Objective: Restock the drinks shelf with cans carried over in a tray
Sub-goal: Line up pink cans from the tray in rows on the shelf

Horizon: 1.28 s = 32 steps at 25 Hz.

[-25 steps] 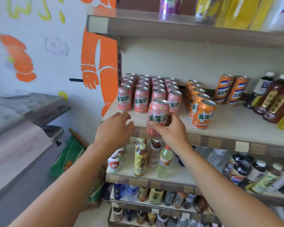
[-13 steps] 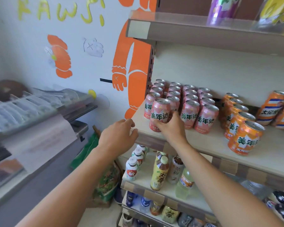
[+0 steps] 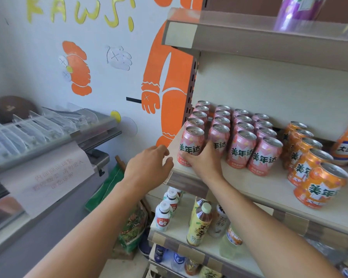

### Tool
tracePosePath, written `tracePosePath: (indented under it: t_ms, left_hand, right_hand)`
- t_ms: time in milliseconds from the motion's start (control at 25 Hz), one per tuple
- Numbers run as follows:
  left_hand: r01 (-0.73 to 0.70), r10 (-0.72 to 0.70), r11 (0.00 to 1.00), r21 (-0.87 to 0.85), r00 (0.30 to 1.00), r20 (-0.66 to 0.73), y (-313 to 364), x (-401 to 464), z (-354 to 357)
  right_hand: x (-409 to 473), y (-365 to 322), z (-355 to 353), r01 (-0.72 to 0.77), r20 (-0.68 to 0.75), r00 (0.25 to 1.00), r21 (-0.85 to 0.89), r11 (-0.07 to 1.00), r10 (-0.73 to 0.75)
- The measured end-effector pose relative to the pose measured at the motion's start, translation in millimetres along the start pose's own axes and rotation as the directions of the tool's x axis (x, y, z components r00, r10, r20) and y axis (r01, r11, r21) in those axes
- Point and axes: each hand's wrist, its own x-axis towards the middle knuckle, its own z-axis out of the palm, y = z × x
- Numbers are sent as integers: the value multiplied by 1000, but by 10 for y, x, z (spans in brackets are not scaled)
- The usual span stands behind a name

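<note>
With four rows of pink cans filling the shelf (image 3: 259, 189), the right hand (image 3: 206, 163) clamps the front-left can (image 3: 191, 146) into place while the left hand (image 3: 149, 167) hovers loosely curled, empty; no tray visible.

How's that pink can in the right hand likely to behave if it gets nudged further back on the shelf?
The pink can stands upright on the flat shelf, so it would probably slide rather than roll. It is tall for its base, so a push near the top might tip it. Its smooth metal wall may be slippery; the right hand grips it low.
</note>
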Motion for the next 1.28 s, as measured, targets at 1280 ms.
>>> tracePosePath:
  t_ms: [1280]
  left_hand:
    - [-120, 125, 981, -155, 992, 19, 276, -213, 40]
  right_hand:
    - [-628, 0, -562, 171, 54, 985, -497, 851, -166]
